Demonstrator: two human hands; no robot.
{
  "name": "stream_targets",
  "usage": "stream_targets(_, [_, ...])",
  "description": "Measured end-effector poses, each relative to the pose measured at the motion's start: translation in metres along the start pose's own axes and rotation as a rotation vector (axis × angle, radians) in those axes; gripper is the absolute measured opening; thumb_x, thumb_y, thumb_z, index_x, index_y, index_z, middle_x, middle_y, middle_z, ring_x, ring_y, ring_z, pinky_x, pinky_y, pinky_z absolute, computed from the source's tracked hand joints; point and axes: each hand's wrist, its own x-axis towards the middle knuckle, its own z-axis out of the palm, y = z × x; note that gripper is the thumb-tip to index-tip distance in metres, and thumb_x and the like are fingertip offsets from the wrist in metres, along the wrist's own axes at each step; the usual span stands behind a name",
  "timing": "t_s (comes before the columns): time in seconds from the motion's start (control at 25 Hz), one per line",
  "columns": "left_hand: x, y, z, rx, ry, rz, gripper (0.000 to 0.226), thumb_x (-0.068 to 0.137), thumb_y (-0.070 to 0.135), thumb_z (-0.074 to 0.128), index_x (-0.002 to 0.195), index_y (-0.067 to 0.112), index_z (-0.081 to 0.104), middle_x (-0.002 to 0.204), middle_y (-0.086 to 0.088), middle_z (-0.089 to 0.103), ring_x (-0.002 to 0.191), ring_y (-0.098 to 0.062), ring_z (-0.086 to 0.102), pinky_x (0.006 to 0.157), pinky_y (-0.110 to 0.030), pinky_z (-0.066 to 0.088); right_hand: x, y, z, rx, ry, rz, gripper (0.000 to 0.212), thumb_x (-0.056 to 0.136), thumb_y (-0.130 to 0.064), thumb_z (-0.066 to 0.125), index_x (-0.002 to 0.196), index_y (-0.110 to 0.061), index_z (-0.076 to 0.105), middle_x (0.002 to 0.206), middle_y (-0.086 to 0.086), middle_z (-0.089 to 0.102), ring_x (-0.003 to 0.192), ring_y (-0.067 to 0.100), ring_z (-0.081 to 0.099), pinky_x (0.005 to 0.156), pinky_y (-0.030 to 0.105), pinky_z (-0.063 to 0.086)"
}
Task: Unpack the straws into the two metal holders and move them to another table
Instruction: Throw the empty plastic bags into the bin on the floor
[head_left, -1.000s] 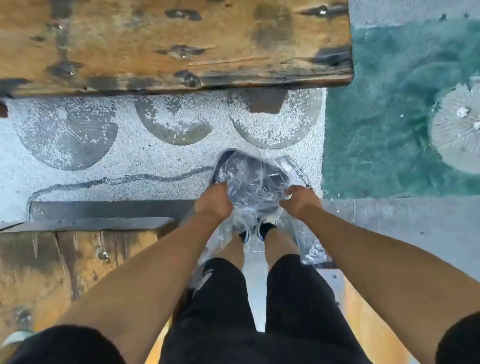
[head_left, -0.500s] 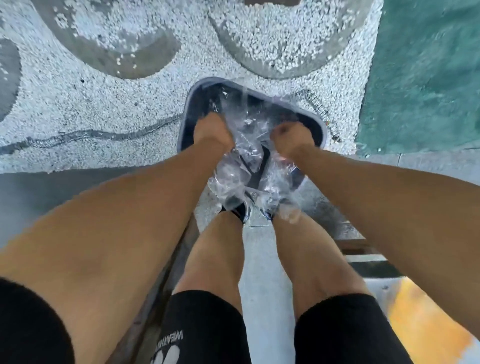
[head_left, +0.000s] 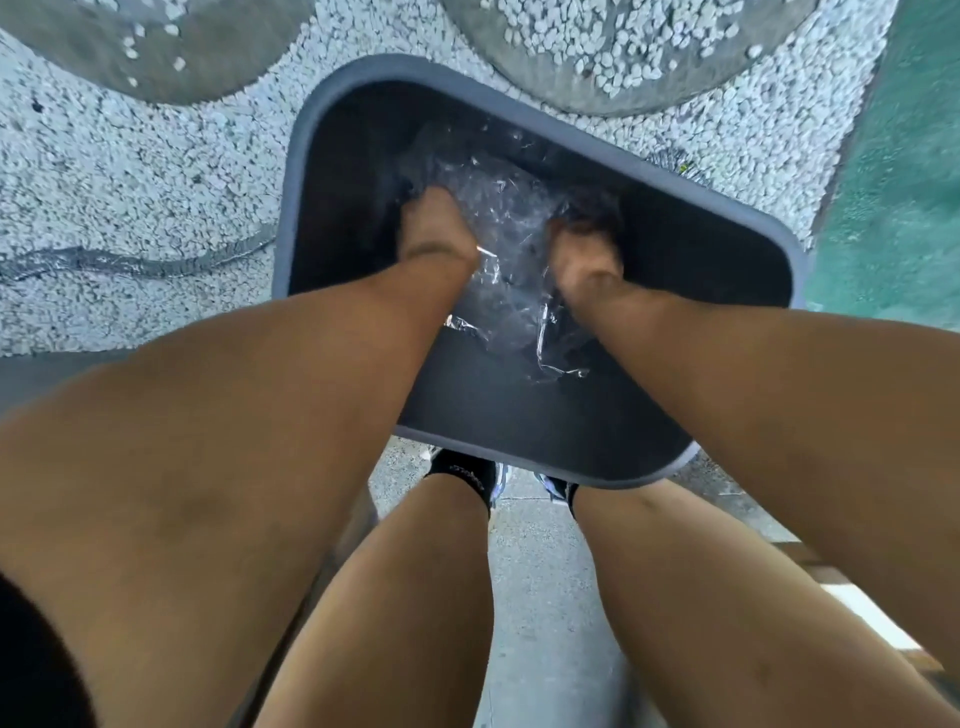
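pebble ground (head_left: 130, 171) fills the upper left of the frame. centre frame: dark grey bin (head_left: 540, 415), rounded rim, both forearms reaching down into it. left hand (head_left: 436, 228) inside the bin, fingers curled into the clear plastic wrap (head_left: 509, 244), gripping its left side. right hand (head_left: 584, 249) just right of that, fingers closed on the wrap's right side, partly blurred. wrap crumpled between the 2 hands, tail trailing toward the near wall. green floor (head_left: 893, 208) at right edge.
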Motion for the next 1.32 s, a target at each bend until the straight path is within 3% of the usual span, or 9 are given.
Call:
stream_targets(0.2, [-0.01,-0.007,-0.003,-0.028,-0.024,0.023,0.034,0.095,0.0,0.062,0.129,-0.001,0.063,0.137,-0.018,0.064,0.13,-0.031,0.061,0.104,-0.033,0.05,-0.014,0.009,0.005,-0.228,-0.061,-0.167,0.045,0.107,0.002,0.035,0.152,0.009,0.033,0.156,0.023,0.039,0.143,0.034,0.043,0.11,0.041,0.044])
stream_targets(0.36, [-0.05,-0.014,-0.029,-0.083,-0.057,0.037,0.03,0.099,0.006,0.057,0.127,-0.001,0.063,0.135,-0.019,0.065,0.128,-0.035,0.061,0.105,-0.035,0.049,-0.055,0.005,-0.022,0.038,-0.041,0.088,0.041,0.109,-0.009,0.035,0.144,0.008,0.047,0.146,0.023,0.052,0.135,0.038,0.051,0.106,0.041,0.044])
stream_targets(0.44, [-0.08,-0.018,-0.049,-0.097,-0.064,0.034,0.027,0.1,0.008,0.056,0.124,-0.003,0.064,0.132,-0.021,0.066,0.126,-0.036,0.062,0.102,-0.035,0.049,-0.083,0.007,-0.037,-0.002,-0.051,0.051,0.039,0.107,-0.016,0.04,0.135,0.005,0.057,0.138,0.024,0.059,0.13,0.038,0.055,0.103,0.039,0.044])
stream_targets(0.64, [-0.166,-0.028,-0.098,-0.087,-0.158,0.067,0.026,0.103,0.019,0.049,0.113,0.0,0.065,0.111,-0.019,0.069,0.106,-0.036,0.067,0.081,-0.038,0.051,-0.166,0.001,-0.094,-0.245,-0.161,-0.189,0.034,0.105,-0.013,0.042,0.124,0.002,0.066,0.126,0.021,0.066,0.118,0.038,0.064,0.093,0.04,0.052])
stream_targets(0.8, [-0.252,-0.037,-0.143,-0.089,-0.225,0.091,0.029,0.102,0.021,0.049,0.113,0.001,0.068,0.107,-0.019,0.07,0.095,-0.035,0.068,0.08,-0.04,0.055,-0.261,-0.01,-0.149,-0.152,-0.257,-0.165,0.035,0.104,-0.002,0.042,0.13,-0.003,0.065,0.121,0.018,0.068,0.114,0.037,0.065,0.09,0.045,0.059])
stream_targets(0.92, [-0.319,-0.047,-0.178,-0.113,-0.248,0.119,0.02,0.102,0.02,0.049,0.095,0.005,0.061,0.094,-0.013,0.064,0.078,-0.027,0.061,0.069,-0.036,0.051,-0.326,-0.016,-0.18,-0.145,-0.292,-0.168,0.032,0.105,-0.007,0.041,0.123,-0.003,0.067,0.122,0.018,0.067,0.107,0.034,0.064,0.085,0.04,0.056])
stream_targets(1.04, [-0.378,-0.059,-0.21,-0.147,-0.247,0.148,0.024,0.103,0.024,0.047,0.094,0.006,0.06,0.093,-0.012,0.063,0.082,-0.028,0.06,0.07,-0.033,0.045,-0.387,-0.023,-0.2,-0.14,-0.261,-0.186,0.028,0.105,-0.015,0.043,0.109,-0.007,0.07,0.122,0.019,0.066,0.111,0.034,0.064,0.09,0.038,0.052])
stream_targets(1.2, [-0.456,-0.087,-0.239,-0.293,-0.227,0.127,0.033,0.103,0.027,0.05,0.111,0.001,0.069,0.112,-0.023,0.072,0.105,-0.037,0.068,0.078,-0.034,0.048,-0.462,-0.027,-0.22,-0.102,-0.263,-0.19,0.035,0.104,-0.022,0.047,0.124,-0.001,0.067,0.127,0.021,0.065,0.121,0.037,0.061,0.097,0.037,0.047])
stream_targets(1.32, [-0.495,-0.104,-0.251,-0.472,-0.23,0.064,0.035,0.105,0.022,0.049,0.114,-0.006,0.067,0.117,-0.027,0.07,0.105,-0.038,0.068,0.092,-0.041,0.054,-0.504,-0.026,-0.224,-0.184,-0.3,-0.23,0.036,0.104,-0.022,0.048,0.128,-0.002,0.066,0.13,0.019,0.065,0.124,0.037,0.059,0.097,0.036,0.047])
